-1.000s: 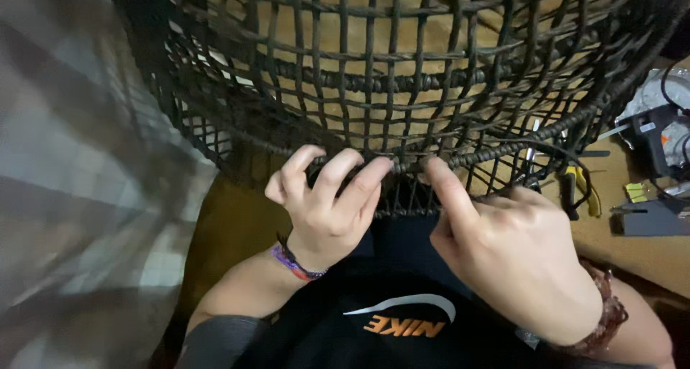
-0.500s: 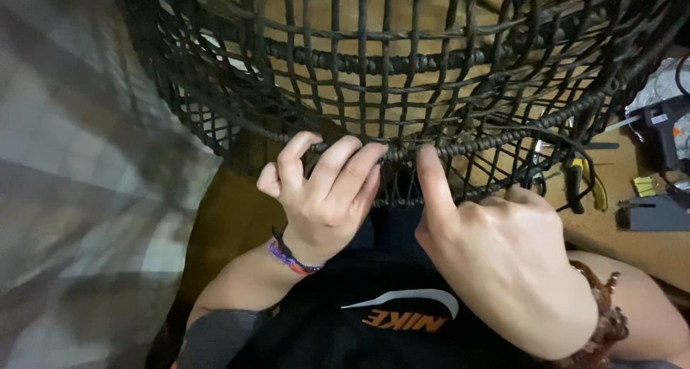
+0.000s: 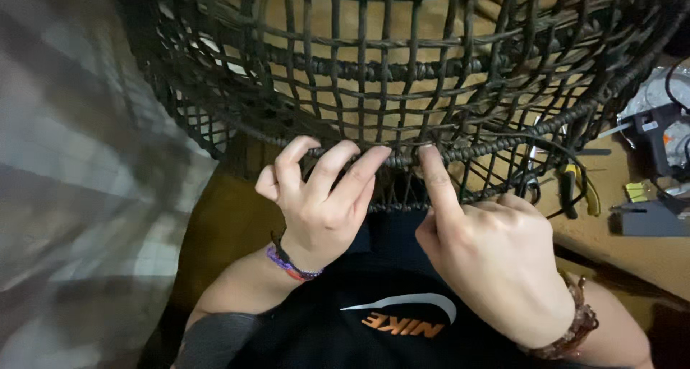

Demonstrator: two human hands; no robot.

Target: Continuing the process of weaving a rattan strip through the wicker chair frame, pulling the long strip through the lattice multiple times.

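**Inspector:** Rattan frame first. State what you have and where it lies.

**Me:** Dark woven rattan basket frame, an open lattice, large and rounded, filling the upper view and tipped toward me over my lap. Its lower edge is a thick wrapped rim that runs roughly left to right across my front, rising toward my right side. That is its long axis, crosswise to both my forearms.

**Inspector:** Position of the hands against that rim?

**Me:** Both reach up to it from below. My left hand is on the rim just left of centre, fingers curled over it and clamped on the wrapped cord, slightly spread. My right hand sits lower and nearer my body; only its forefinger reaches the rim, extended straight and pressing at a point just beside my left fingertips. The rest of that hand is folded loosely; whether it pinches a strand I cannot tell.

**Inspector:** Which hand is nearer the working point?

**Me:** Left, in full contact. Right touches by one fingertip only.

**Inspector:** Surroundings, smaller items?

**Me:** Wooden table to my right carries a grey tool and pliers with yellow handles, well apart from both hands. Purple wristband on my left wrist, beaded bracelet on my right.
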